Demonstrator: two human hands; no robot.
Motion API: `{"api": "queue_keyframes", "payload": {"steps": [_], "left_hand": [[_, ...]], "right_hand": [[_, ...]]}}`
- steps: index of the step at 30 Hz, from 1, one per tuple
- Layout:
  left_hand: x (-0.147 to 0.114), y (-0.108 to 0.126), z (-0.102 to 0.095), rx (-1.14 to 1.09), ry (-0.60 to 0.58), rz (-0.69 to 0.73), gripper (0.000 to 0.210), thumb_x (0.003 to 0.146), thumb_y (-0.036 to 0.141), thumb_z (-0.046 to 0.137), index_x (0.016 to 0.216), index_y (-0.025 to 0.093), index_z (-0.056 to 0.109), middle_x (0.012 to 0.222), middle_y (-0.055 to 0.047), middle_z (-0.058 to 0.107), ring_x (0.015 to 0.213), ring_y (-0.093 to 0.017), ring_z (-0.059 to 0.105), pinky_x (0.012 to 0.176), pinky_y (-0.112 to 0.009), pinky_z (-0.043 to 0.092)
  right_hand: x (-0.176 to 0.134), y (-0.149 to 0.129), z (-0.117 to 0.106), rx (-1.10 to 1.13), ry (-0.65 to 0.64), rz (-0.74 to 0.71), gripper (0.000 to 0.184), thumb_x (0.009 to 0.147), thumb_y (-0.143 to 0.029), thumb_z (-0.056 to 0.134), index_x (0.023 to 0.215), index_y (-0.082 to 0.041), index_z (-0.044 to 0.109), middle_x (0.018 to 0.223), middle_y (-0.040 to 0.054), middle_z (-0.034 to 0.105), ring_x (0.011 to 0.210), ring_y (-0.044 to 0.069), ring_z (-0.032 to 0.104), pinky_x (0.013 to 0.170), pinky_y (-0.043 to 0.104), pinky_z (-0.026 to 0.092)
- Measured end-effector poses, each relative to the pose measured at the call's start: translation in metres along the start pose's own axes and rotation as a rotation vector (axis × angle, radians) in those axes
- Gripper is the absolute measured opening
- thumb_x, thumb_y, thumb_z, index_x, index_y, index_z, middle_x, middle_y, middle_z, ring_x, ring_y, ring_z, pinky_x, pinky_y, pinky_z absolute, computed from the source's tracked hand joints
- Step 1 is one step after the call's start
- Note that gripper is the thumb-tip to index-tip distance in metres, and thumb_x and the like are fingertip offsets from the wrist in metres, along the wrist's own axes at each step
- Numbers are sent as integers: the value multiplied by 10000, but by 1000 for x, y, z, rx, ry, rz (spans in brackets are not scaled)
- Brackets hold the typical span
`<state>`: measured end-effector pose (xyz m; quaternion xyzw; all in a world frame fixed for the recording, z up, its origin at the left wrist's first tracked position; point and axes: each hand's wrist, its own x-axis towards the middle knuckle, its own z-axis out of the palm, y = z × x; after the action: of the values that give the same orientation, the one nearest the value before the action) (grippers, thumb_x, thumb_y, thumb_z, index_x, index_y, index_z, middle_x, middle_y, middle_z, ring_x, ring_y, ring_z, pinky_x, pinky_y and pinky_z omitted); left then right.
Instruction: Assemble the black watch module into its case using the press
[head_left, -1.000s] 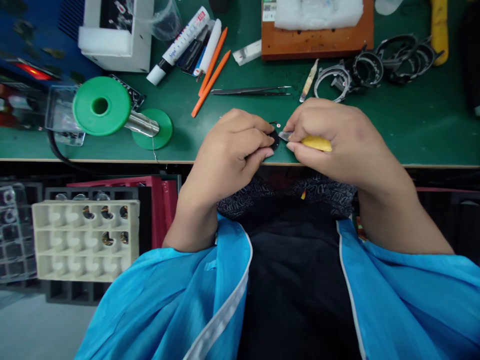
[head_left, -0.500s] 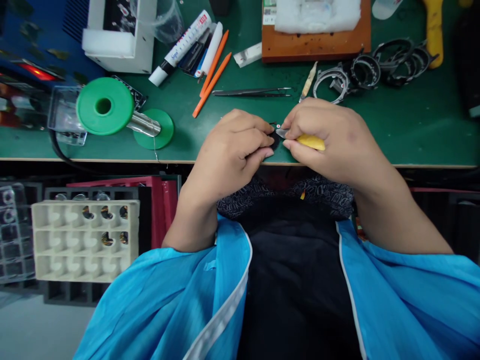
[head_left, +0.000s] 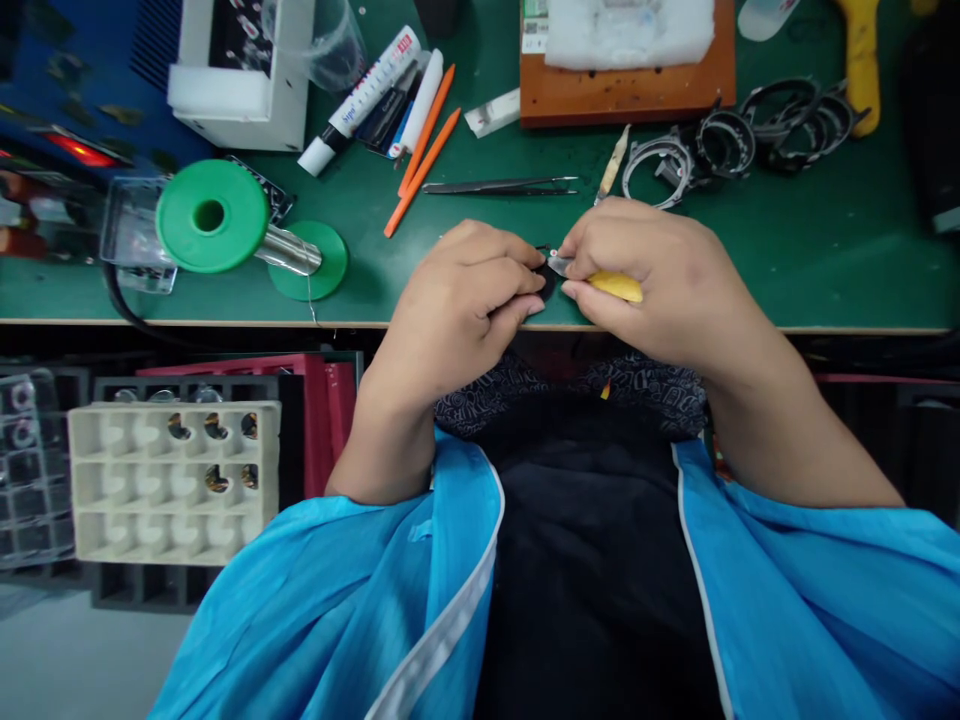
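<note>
Near the front edge of the green bench, my left hand (head_left: pixel 469 300) is closed with its fingertips on a small dark part (head_left: pixel 549 284), mostly covered by the fingers. My right hand (head_left: pixel 660 275) grips a yellow-handled knife (head_left: pixel 616 286) whose short metal blade points left and meets the part's edge or lies just over it. A tiny pale dot with a red centre (head_left: pixel 553 253) shows beside the blade tip. Black tweezers (head_left: pixel 499 187) lie on the bench beyond both hands.
Left of my hands stands a green solder spool (head_left: pixel 180 215). Orange sticks (head_left: pixel 424 170) and a marker (head_left: pixel 360 100) lie behind. Ring-shaped frames (head_left: pixel 660 170) sit at the right, near an orange-brown block (head_left: pixel 630 97). A cream compartment tray (head_left: pixel 176 485) with several small parts is below the bench, left.
The whole view has shifted very slightly. Both hands keep the same hold on the dark part and the knife, with no clear movement between them.
</note>
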<state>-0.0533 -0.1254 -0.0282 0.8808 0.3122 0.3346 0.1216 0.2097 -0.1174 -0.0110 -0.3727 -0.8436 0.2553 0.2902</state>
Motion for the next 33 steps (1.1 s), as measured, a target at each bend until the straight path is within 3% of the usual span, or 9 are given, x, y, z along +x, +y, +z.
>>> {"api": "queue_keyframes", "payload": {"steps": [7,12,18,23,25,29,33], "left_hand": [[-1,1,-2,-36,-43,-86,76,1139,316,709,1134,283,776,1284,-40,871,1216,-257,837,1118,-483,648],[-2,-3,1,-35,34,19,117,1107,273,739,1223,287,750,1279,-60,867,1179,-270,834,1032,-499,672],[-7,0,3,-83,147,-77,278,1063,382,822,1302,266,740,1344,-102,794,1275,-294,780,1002,-479,686],[-12,-7,13,51,320,-112,256,1158,508,709,1258,272,691,1182,-26,778,1097,-182,749,805,-378,647],[-13,-9,15,105,293,-99,281,1152,529,712,1213,255,691,1121,-21,759,1057,-179,732,853,-397,649],[-12,-2,9,116,118,-200,326,1079,528,790,1199,234,717,1198,-70,774,1157,-276,740,1023,-489,626],[-9,4,1,43,62,-254,370,1040,580,829,1177,248,739,1219,-100,788,1168,-312,745,1052,-519,612]], "right_hand": [[-1,-3,2,11,27,72,106,1032,-253,698,937,-277,656,1117,72,793,1134,328,766,992,498,615],[-4,-6,4,-2,180,187,50,1058,-278,731,1028,-317,726,1199,80,822,1227,356,757,1074,560,650],[-6,-1,9,-82,146,187,169,1032,-318,807,1191,-333,753,1342,97,797,1247,379,739,1025,556,651],[-9,0,9,-73,154,180,151,1038,-311,789,1182,-320,745,1318,101,776,1225,385,742,1028,561,629],[-9,1,10,-78,166,165,122,1044,-308,777,1160,-309,740,1288,104,778,1201,375,744,999,546,631],[-9,5,12,-91,177,117,109,1042,-290,776,1144,-297,738,1279,106,782,1200,360,740,992,523,628],[-9,4,14,-109,191,109,171,994,-247,805,1154,-281,753,1302,120,765,1247,387,734,1026,540,613]]}}
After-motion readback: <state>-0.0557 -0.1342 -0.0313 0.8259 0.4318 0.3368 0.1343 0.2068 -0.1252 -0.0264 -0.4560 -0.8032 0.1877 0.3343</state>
